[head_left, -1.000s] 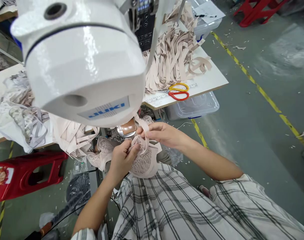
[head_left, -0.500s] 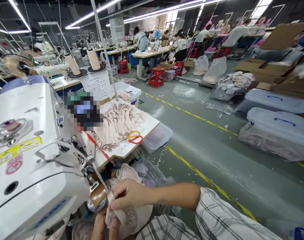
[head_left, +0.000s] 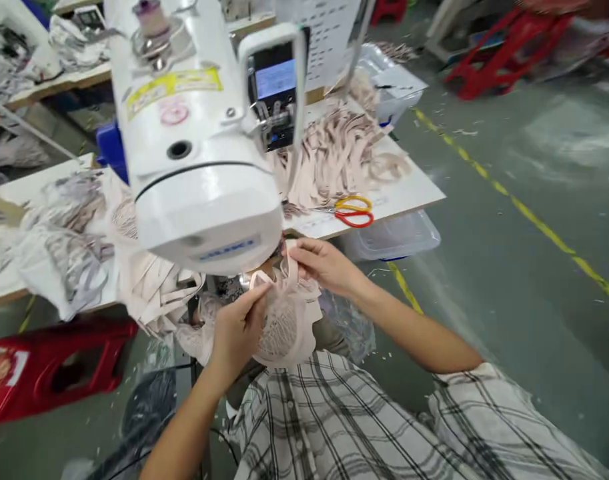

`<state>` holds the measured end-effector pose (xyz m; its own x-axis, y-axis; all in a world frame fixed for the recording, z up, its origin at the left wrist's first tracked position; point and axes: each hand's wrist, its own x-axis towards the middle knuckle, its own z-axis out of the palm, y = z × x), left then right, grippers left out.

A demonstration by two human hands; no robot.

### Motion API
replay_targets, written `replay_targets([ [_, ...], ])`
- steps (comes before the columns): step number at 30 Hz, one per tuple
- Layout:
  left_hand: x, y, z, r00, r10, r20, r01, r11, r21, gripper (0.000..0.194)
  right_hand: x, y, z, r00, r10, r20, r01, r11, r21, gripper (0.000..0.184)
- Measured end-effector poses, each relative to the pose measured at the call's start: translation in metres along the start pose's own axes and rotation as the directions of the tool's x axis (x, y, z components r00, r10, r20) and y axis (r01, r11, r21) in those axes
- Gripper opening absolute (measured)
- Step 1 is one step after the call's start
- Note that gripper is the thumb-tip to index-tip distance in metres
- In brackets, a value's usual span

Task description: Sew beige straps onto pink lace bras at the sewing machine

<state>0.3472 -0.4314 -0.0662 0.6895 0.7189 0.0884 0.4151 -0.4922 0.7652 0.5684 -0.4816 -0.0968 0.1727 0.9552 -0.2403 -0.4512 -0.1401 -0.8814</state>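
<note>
Under the head of a white sewing machine [head_left: 199,167] I hold a beige lace garment piece [head_left: 284,327]. My left hand [head_left: 239,327] pinches its near top edge, fingers closed on the fabric. Just beyond, my right hand [head_left: 324,263] grips a beige strap end at the piece's far edge, close to the needle area, which the machine head hides. The lace cup hangs down over my checked shirt.
A heap of beige straps [head_left: 339,147] and red-and-yellow scissors [head_left: 354,210] lie on the white table [head_left: 414,190] to the right. More fabric [head_left: 59,233] is piled at left. A red stool [head_left: 54,367] stands below left, a clear plastic bin [head_left: 394,237] under the table.
The view swung up across the workshop and back down to the machine. Both hands still hold the lace piece and strap; the left hand now shows again, higher on the fabric.
</note>
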Motion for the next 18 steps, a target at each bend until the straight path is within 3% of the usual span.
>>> replay_targets([
  [5, 0.004, 0.001, -0.008, 0.997, -0.078, 0.0, 0.078, 0.997, -0.001, 0.031, 0.027, -0.007, 0.003, 0.996, -0.054, 0.07, 0.069, 0.969, -0.235, 0.031],
  [8, 0.003, -0.004, -0.009, 0.997, -0.068, -0.036, 0.069, 0.997, 0.034, 0.028, 0.041, -0.009, 0.006, 0.98, -0.172, 0.096, 0.197, 0.896, -0.398, 0.021],
  [13, 0.002, -0.01, -0.01, 0.997, -0.03, -0.065, 0.035, 0.996, 0.077, 0.027, 0.059, -0.009, 0.012, 0.864, -0.479, 0.158, 0.438, 0.557, -0.706, 0.012],
  [15, 0.003, -0.01, -0.011, 0.999, -0.036, -0.04, 0.038, 0.997, 0.074, 0.028, 0.064, -0.01, 0.015, 0.831, -0.518, 0.204, 0.461, 0.434, -0.774, 0.009],
  [18, 0.004, -0.007, -0.013, 0.999, -0.053, -0.001, 0.053, 0.996, 0.072, 0.029, 0.069, -0.012, 0.02, 0.827, -0.508, 0.242, 0.439, 0.315, -0.841, 0.005],
])
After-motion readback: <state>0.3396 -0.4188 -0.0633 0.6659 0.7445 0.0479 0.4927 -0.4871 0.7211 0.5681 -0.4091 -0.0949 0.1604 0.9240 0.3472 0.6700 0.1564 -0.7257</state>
